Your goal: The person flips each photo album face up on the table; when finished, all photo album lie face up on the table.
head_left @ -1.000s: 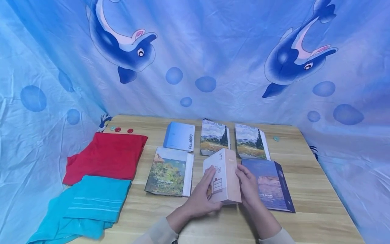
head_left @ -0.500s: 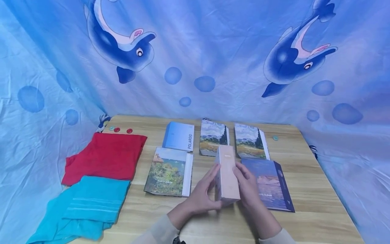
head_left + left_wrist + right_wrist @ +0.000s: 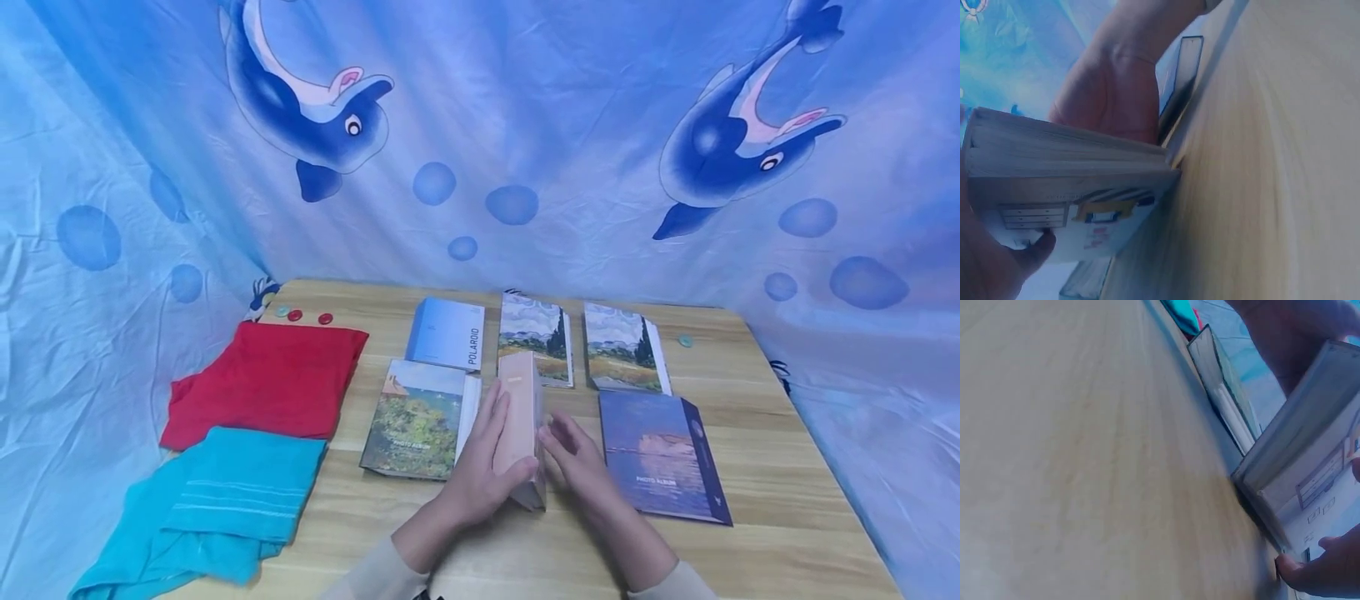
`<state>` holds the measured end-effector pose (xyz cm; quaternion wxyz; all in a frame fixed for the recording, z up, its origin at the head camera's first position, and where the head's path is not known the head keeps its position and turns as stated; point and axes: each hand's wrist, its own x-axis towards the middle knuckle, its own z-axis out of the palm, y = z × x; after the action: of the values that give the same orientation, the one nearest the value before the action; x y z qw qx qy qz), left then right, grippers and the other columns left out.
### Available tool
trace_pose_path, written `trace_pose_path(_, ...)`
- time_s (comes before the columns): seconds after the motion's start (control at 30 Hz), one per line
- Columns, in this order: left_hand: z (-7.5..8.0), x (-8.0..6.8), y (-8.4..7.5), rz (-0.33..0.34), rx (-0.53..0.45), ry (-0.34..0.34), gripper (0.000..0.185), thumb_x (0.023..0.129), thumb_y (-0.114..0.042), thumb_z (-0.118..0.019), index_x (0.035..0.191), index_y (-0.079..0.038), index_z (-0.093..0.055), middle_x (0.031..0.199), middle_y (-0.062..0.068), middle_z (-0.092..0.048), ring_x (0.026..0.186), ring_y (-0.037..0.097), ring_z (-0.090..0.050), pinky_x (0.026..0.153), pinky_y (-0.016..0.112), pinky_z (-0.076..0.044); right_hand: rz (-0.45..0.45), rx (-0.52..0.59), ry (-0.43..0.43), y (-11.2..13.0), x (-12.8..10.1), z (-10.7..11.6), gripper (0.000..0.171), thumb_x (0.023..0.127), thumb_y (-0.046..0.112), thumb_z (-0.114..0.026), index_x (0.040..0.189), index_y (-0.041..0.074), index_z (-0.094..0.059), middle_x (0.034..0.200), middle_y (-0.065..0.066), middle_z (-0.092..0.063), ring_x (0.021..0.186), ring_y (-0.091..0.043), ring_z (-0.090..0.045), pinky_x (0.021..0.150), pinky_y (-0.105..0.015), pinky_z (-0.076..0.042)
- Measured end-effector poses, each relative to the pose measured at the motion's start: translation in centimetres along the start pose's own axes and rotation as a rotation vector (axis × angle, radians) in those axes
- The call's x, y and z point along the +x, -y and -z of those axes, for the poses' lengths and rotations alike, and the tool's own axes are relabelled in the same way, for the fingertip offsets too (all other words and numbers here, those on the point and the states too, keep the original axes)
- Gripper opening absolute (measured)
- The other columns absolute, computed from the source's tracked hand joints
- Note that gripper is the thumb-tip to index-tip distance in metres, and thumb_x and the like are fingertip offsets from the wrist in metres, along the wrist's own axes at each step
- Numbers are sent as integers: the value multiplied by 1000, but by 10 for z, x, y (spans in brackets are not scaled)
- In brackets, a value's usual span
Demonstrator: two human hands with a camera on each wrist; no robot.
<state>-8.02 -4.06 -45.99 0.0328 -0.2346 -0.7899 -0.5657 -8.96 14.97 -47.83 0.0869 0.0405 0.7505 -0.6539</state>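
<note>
A thick photo album (image 3: 517,408) with a pale pink spine stands on edge, spine up, low over the table between my hands. My left hand (image 3: 476,467) holds it, fingers along the spine's left side and thumb across the spine's near part. In the left wrist view, the page block and a cover (image 3: 1104,215) with printed furniture show beside that thumb. My right hand (image 3: 581,467) has its bent fingertips right at the album's right cover, its palm off it. The right wrist view shows the right thumb (image 3: 1300,572) close by the cover's lower corner.
A green garden photo album (image 3: 412,425) lies left, a purple seascape album (image 3: 660,458) right. Behind are a blue Polaroid album (image 3: 450,333) and two landscape albums (image 3: 528,329). Red cloth (image 3: 262,383) and turquoise cloth (image 3: 240,492) lie at far left; several small buttons (image 3: 325,318) sit behind.
The held album has turned from showing its left cover to showing its spine and right side, and shifted left. My right hand has loosened from the spine's edge and moved slightly left.
</note>
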Motion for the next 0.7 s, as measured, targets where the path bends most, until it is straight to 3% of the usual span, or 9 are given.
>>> trace_pose_path(0.17, 0, 4, 7, 57, -14, 33, 91, 93, -39, -63, 163, -8, -12, 170, 6, 1, 154, 35, -8, 117, 64, -19, -3, 47, 5, -1, 4, 4, 74, 98, 32, -67, 157, 4, -32, 162, -22, -28, 150, -40, -24, 120, -56, -21)
trace_pose_path(0.27, -1, 6, 17, 113, -67, 55, 87, 97, -37, -58, 163, -9, -9, 170, 12, -2, 154, 34, -7, 120, 60, -13, -9, 37, -23, -2, 5, 7, 73, 98, 29, -66, 157, 4, -31, 165, -20, -23, 152, -37, -17, 123, -52, -14)
trace_pose_path(0.4, -2, 5, 28, 214, -137, 97, 84, 103, -40, -50, 162, -2, -5, 168, 20, -4, 154, 34, -6, 122, 56, -8, -20, -32, -75, -2, 6, 12, 72, 99, 28, -65, 156, 1, -32, 164, -22, -23, 153, -38, -13, 124, -53, -7)
trace_pose_path(0.53, -4, 4, 32, 275, -189, 127, 85, 103, -38, -52, 161, 0, -2, 168, 18, -5, 154, 30, -5, 124, 50, -6, -36, -58, -100, -2, 7, 15, 73, 100, 30, -64, 157, 1, -29, 165, -22, -21, 153, -38, -11, 124, -53, -5)
trace_pose_path(0.6, -5, 5, 32, 287, -170, 117, 87, 102, -38, -57, 162, -3, -4, 168, 16, -11, 154, 29, -13, 123, 50, -12, -33, -43, -105, -2, 6, 15, 76, 101, 30, -64, 159, 0, -25, 166, -22, -18, 154, -37, -10, 124, -50, -7)
trace_pose_path(0.7, -3, 5, 33, 299, -48, 82, 93, 98, -45, -61, 162, -2, -9, 168, 17, -12, 152, 32, -17, 122, 53, -17, -31, -26, -110, -1, 4, 14, 80, 100, 31, -64, 160, 2, -20, 166, -21, -15, 154, -37, -11, 124, -49, -9)
